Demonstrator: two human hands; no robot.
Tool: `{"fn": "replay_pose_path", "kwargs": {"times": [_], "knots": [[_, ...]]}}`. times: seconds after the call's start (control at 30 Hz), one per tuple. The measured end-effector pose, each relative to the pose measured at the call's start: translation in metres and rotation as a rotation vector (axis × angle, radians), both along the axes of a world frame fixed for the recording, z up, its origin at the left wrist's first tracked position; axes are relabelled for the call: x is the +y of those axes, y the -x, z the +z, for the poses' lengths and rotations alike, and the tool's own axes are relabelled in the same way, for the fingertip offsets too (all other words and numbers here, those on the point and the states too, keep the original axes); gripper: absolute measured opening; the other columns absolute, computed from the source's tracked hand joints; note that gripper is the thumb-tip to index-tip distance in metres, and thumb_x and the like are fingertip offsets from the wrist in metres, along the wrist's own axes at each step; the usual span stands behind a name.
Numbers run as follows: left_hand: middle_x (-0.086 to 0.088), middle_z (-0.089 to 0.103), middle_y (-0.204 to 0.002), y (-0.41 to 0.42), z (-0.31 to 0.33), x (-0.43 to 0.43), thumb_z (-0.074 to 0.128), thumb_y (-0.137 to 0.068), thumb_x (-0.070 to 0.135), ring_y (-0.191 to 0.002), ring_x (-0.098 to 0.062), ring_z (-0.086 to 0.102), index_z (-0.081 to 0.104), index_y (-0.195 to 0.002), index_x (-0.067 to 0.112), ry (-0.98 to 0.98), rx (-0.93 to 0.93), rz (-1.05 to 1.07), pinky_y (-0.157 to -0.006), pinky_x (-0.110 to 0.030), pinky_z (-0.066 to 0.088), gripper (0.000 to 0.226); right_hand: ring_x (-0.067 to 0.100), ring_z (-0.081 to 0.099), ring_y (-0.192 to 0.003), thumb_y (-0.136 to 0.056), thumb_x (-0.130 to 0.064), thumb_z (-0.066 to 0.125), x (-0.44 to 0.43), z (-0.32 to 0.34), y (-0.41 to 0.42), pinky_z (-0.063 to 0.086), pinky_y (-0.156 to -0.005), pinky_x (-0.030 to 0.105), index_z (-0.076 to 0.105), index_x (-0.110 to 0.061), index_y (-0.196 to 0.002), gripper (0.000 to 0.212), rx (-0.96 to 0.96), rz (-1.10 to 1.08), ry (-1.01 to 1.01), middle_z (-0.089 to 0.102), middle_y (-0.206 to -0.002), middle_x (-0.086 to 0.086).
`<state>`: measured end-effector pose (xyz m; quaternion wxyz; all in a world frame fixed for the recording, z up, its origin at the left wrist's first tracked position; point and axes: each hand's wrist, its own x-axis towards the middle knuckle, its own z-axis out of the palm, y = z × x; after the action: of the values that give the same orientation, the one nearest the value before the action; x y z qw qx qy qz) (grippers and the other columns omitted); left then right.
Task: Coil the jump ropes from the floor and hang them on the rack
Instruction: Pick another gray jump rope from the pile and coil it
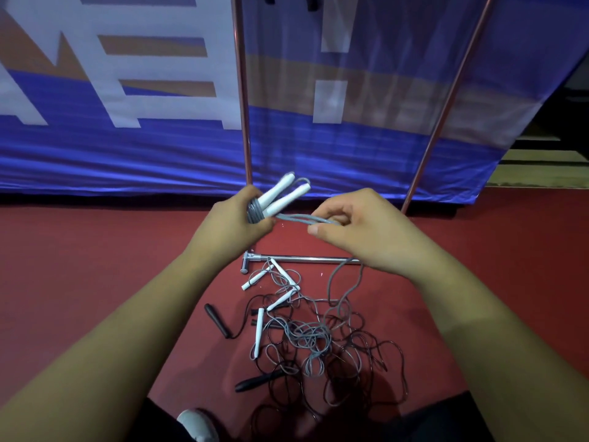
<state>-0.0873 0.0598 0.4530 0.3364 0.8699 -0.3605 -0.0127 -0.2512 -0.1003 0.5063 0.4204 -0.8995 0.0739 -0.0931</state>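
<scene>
My left hand (237, 215) grips a grey jump rope (255, 213) with two white handles (280, 194) that stick up and to the right, several turns of cord wound around their base. My right hand (353, 226) pinches the same rope's cord (306, 219), stretched between both hands; its free length hangs down to the floor (345, 282). Below lies a tangled pile of ropes (312, 339): grey cords with white handles (259, 330) and black cords with black handles (218, 320). The rack's two copper uprights (242, 90) rise behind my hands.
The rack's chrome base bar (306, 259) lies on the red floor (95, 266) just beyond the pile. A blue, white and orange banner (127, 122) hangs behind the rack. My white shoe (197, 424) shows at the bottom. Wooden steps (541, 167) are at far right.
</scene>
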Motion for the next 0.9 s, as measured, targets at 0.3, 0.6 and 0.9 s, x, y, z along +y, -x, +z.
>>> {"fn": "replay_pose_path", "kwargs": {"times": [0.3,0.6,0.9], "knots": [[0.004,0.062,-0.067,0.025,-0.012,-0.018,0.067,-0.072,0.065,-0.068,-0.020,0.061,0.047,-0.074,0.030,-0.275,-0.110,-0.116,-0.055,-0.032,0.045,0.041,0.008,0.047,-0.054,-0.083,-0.017,0.071,-0.001,0.006,0.003,0.038,-0.053,0.026,0.073,-0.017,-0.078,0.005,-0.030,-0.046,-0.003,0.065,-0.065,0.007],[0.007,0.052,-0.058,0.029,-0.002,-0.010,0.073,-0.078,0.031,-0.053,-0.004,0.050,0.059,-0.086,0.021,-0.302,-0.074,-0.558,-0.052,-0.021,0.034,0.019,0.015,0.050,-0.056,-0.076,-0.019,0.081,-0.028,-0.002,-0.003,0.044,-0.060,0.029,0.072,-0.017,-0.076,0.009,-0.117,-0.148,0.096,0.066,-0.068,0.010],[-0.015,0.054,-0.062,0.035,0.008,-0.001,0.068,-0.077,0.025,-0.045,-0.019,0.038,0.062,-0.101,0.016,0.259,0.805,-0.699,-0.040,-0.021,0.029,0.026,0.009,0.057,-0.062,-0.087,-0.016,0.072,-0.054,-0.039,-0.005,0.047,-0.064,0.026,0.074,-0.023,-0.077,0.013,0.077,-0.022,-0.174,0.065,-0.065,0.010]]}}
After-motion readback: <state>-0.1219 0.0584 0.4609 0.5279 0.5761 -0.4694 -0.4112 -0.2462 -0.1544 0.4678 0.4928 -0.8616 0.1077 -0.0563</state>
